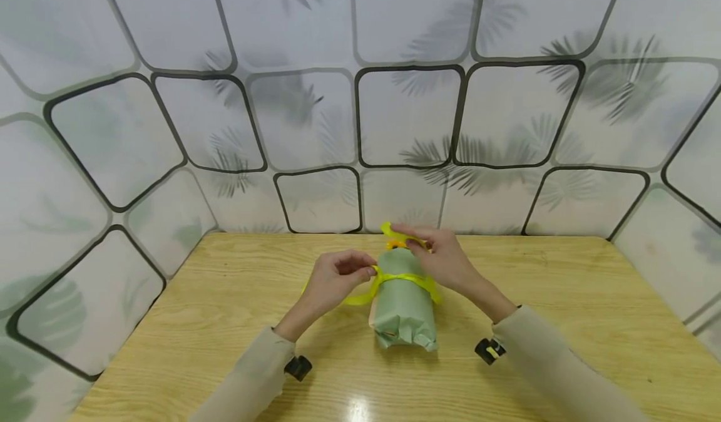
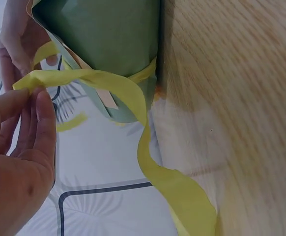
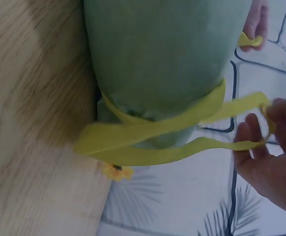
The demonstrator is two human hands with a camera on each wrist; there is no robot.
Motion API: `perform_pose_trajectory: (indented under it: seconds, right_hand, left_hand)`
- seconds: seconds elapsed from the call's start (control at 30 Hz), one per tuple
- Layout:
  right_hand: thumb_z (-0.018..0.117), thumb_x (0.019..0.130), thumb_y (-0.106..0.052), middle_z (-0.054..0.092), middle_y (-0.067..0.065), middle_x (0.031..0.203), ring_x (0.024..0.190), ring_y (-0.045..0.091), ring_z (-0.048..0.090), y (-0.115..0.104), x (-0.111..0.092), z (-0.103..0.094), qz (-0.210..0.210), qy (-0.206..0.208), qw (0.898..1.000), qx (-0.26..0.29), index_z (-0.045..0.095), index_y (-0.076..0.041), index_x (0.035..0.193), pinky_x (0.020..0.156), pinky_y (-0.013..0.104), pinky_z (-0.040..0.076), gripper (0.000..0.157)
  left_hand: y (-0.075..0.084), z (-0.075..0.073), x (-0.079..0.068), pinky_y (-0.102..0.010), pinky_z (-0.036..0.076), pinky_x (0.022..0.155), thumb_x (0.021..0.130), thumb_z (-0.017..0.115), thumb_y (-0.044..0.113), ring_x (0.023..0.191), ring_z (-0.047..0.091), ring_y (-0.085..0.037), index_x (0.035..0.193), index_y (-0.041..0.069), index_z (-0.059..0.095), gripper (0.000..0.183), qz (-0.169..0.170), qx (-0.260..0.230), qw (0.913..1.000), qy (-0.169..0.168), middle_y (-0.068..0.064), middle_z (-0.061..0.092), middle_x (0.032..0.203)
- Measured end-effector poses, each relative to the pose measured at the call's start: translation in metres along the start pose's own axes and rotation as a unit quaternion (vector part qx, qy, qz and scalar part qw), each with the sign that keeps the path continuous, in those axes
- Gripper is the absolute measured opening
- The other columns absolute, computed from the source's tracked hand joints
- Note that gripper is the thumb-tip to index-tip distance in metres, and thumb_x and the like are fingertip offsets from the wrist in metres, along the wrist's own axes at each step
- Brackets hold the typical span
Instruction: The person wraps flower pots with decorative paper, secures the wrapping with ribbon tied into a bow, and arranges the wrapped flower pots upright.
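Observation:
A bundle wrapped in green paper (image 1: 405,312) lies on the table, with a yellow ribbon (image 1: 402,277) passed around its middle. In the left wrist view, the thumb and fingertips of my left hand (image 2: 22,147) pinch one part of the ribbon (image 2: 111,81), whose long tail hangs down past the bundle. My right hand (image 1: 447,260) is at the bundle's far right side. The right wrist view shows it holding a loop of ribbon (image 3: 182,152) between thumb and fingers. An orange-yellow flower (image 3: 117,171) pokes out at the bundle's far end, partly hidden.
The bundle rests on a light wooden table (image 1: 225,322). Behind and at both sides stands a pale curtain-like backdrop (image 1: 411,115) with dark rounded squares and leaf prints. A dark wrist device (image 1: 298,367) sits by the left sleeve, another (image 1: 490,350) by the right.

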State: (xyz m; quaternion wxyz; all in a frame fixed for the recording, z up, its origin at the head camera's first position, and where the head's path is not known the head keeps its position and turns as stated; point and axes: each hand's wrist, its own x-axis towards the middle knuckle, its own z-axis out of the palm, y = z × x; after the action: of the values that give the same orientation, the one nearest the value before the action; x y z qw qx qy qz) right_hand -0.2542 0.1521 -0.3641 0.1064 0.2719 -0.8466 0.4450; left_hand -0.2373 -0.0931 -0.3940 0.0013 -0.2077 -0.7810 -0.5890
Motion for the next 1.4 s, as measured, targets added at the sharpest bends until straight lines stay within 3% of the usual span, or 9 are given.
perform_pose_trajectory:
  seconds: [0.1,0.23,0.3,0.37,0.47,0.63,0.8,1.0,1.4]
  right_hand:
    - [0.059,0.101,-0.003,0.071,0.010,0.131,0.059,0.009,0.046,-0.004,-0.001,0.007,-0.013,-0.055,0.998,-0.027,0.071,-0.014,0.132,0.053,0.022,0.040,0.035]
    - [0.060,0.099,-0.004,0.074,0.008,0.125,0.092,0.016,0.071,-0.010,-0.005,0.012,-0.016,-0.114,0.993,-0.033,0.068,-0.010,0.132,0.073,0.027,0.054,0.035]
    - [0.063,0.098,-0.007,0.075,0.006,0.125,0.115,0.022,0.071,-0.013,-0.006,0.014,-0.013,-0.128,0.991,-0.028,0.066,-0.012,0.131,0.088,0.037,0.058,0.033]
    - [0.065,0.099,-0.014,0.075,0.005,0.124,0.117,0.024,0.070,-0.015,-0.007,0.015,-0.008,-0.134,0.991,-0.023,0.066,-0.013,0.129,0.095,0.045,0.057,0.030]
    - [0.068,0.099,-0.023,0.076,0.003,0.119,0.114,0.023,0.071,-0.015,-0.007,0.017,-0.005,-0.122,0.992,-0.028,0.071,-0.015,0.122,0.096,0.049,0.057,0.024]
    - [0.068,0.100,-0.024,0.079,0.000,0.101,0.097,0.017,0.073,-0.012,-0.008,0.024,0.001,-0.070,0.997,-0.045,0.076,-0.016,0.107,0.081,0.035,0.059,0.013]
    - [0.067,0.100,-0.020,0.078,0.002,0.099,0.094,0.017,0.073,-0.011,-0.009,0.026,0.023,-0.046,0.998,-0.028,0.077,-0.014,0.104,0.079,0.033,0.060,0.012]
    - [0.068,0.100,-0.018,0.078,0.003,0.099,0.093,0.018,0.074,-0.010,-0.009,0.027,0.026,-0.038,0.999,-0.022,0.077,-0.012,0.104,0.080,0.036,0.061,0.011]
    - [0.070,0.098,-0.019,0.079,0.007,0.099,0.082,0.015,0.074,-0.010,-0.010,0.027,0.053,-0.005,0.998,-0.032,0.077,-0.010,0.104,0.073,0.031,0.060,0.013]
  left_hand:
    - [-0.001,0.001,0.000,-0.033,0.062,0.080,0.095,0.074,0.011,0.088,0.074,-0.013,0.106,0.008,0.078,0.013,0.018,0.003,0.9998,0.006,-0.013,0.078,0.103]
    - [0.001,0.002,0.000,-0.028,0.061,0.075,0.093,0.077,0.015,0.084,0.074,-0.013,0.103,0.012,0.079,0.011,0.029,0.018,0.9990,0.029,-0.010,0.079,0.099]
    - [0.002,0.002,0.000,-0.025,0.059,0.073,0.093,0.077,0.016,0.083,0.073,-0.011,0.102,0.014,0.080,0.010,0.031,0.026,0.9984,0.041,-0.008,0.079,0.099]
    - [0.002,0.002,0.001,-0.024,0.058,0.072,0.093,0.078,0.018,0.083,0.072,-0.011,0.101,0.015,0.080,0.009,0.031,0.034,0.9978,0.048,-0.006,0.079,0.098]
    - [0.002,0.004,0.002,-0.024,0.057,0.072,0.093,0.078,0.020,0.083,0.070,-0.011,0.102,0.016,0.080,0.010,0.033,0.042,0.9974,0.048,-0.005,0.079,0.098]
    - [-0.001,0.004,0.004,-0.026,0.057,0.074,0.095,0.075,0.019,0.090,0.071,-0.015,0.112,0.012,0.077,0.018,0.024,0.042,0.9986,0.022,-0.007,0.078,0.104]
    - [-0.008,0.001,0.007,-0.030,0.058,0.079,0.098,0.069,0.019,0.100,0.069,-0.020,0.126,0.013,0.070,0.028,-0.015,0.088,0.9957,-0.025,-0.005,0.073,0.121]
    - [-0.018,0.000,0.010,-0.031,0.057,0.082,0.100,0.069,0.023,0.100,0.069,-0.018,0.121,0.015,0.074,0.024,-0.004,0.143,0.9871,-0.073,-0.004,0.075,0.116]
    - [-0.013,-0.012,0.011,-0.028,0.056,0.075,0.102,0.065,0.028,0.088,0.068,-0.011,0.109,0.021,0.072,0.012,-0.007,0.146,0.9885,-0.039,0.002,0.074,0.101]
